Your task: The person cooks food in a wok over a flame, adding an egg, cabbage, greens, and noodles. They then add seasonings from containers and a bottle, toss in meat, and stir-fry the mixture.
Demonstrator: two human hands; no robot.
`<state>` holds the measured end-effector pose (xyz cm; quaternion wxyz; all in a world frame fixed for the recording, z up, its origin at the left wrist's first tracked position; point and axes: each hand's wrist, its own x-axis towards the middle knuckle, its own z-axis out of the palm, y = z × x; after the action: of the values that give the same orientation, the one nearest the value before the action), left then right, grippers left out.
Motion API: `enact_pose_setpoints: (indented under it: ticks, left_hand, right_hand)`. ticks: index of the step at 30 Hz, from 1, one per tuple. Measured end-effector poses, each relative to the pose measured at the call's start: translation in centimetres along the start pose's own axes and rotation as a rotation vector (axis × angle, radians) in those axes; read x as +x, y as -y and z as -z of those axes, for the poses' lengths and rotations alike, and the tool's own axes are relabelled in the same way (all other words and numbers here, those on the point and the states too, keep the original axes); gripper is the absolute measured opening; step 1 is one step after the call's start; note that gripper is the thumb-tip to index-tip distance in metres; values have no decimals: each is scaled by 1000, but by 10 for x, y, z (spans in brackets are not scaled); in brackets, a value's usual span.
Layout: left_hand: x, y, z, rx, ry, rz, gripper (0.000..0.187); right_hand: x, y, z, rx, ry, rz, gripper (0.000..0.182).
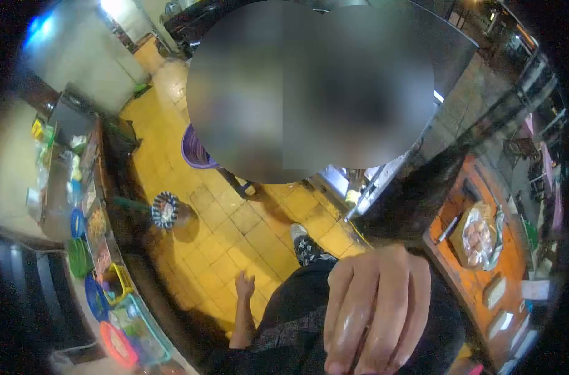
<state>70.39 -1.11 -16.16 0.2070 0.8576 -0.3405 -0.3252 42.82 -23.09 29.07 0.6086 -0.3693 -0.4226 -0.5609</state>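
Observation:
My right hand (378,306) is raised large and close to the camera at the lower middle right, in front of my dark clothing (297,306). Its knuckles are up and its fingers point down toward me, long, with narrow gaps between them. The palm and thumb are hidden, and nothing shows in the fingers. My left hand (245,287) hangs low at my left side above the yellow tiled floor (228,234). Its thumb stands apart from the loosely bent fingers, and I see nothing in it.
A counter at left bears a green bowl (78,257), a yellow basket (117,281) and a red-rimmed container (118,345). A striped round stool (165,210) and a purple tub (197,150) stand on the floor. At right, an orange table (465,187) carries a plastic-wrapped bundle (480,234). Blurring covers the top middle.

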Motion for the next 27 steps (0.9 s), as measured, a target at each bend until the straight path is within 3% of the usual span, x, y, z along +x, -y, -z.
enact_pose_setpoints:
  ticks: [1, 2, 5, 6, 7, 8, 9, 10, 11, 15, 17, 18, 19, 21, 23, 25, 26, 27]
  left_hand:
    - [17, 90, -23, 41, 21, 110, 47]
    - [10, 113, -15, 41, 90, 241, 45]
    - [1, 134, 5, -151, 200, 494, 41]
    - [4, 123, 9, -209, 217, 534, 39]
    - [13, 113, 17, -277, 232, 567, 38]
    - [25, 109, 19, -334, 241, 593, 36]
    - [41, 108, 12, -390, 259, 599, 35]
    - [57, 92, 18, -433, 269, 610, 33]
    - [76, 81, 19, -481, 277, 614, 32]
    - [163, 38, 20, -647, 322, 593, 26]
    - [211, 15, 23, -727, 356, 595, 23]
    - [234, 6, 27, -761, 372, 594, 22]
    - [257, -1, 31, -781, 383, 599, 20]
    - [291, -25, 43, -820, 409, 613, 17]
    - [320, -35, 50, -833, 399, 588, 15]
    - [335, -48, 55, -820, 372, 512, 18]
    - [345, -52, 62, -738, 368, 540, 20]
    - [354, -57, 67, -660, 360, 564, 21]
  right_hand:
    - [7, -2, 30, -89, 66, -37, 7]
    - [5, -2, 56, -342, 43, -97, 10]
    - [-31, 10, 155, -1663, -391, -456, 20]
    - [-45, 13, 203, -1878, -604, -646, 29]
    - [-85, 25, 254, -2300, -561, -674, 38]
    - [-122, 39, 295, -2327, -690, -814, 36]
    - [-158, 51, 322, -2007, -1011, -968, 35]
    - [-182, 58, 339, -1489, -1425, -962, 34]
    - [-198, 59, 348, -1176, -1653, -859, 33]
    - [-184, 56, 360, -1024, -1689, -726, 17]
    - [-168, 43, 366, -1693, -1418, -848, 18]
    - [-180, 55, 384, -1931, -1220, -767, 18]
    - [-175, 67, 404, -1947, -1227, -753, 18]
    - [-145, 90, 458, -2390, -1075, -858, 18]
    - [-81, 94, 501, -2502, -970, -943, 34]
    - [-31, 97, 546, -2271, -1304, -1179, 27]
    - [-14, 91, 560, -2278, -1313, -1172, 27]
    - [-1, 85, 574, -2307, -1319, -1304, 23]
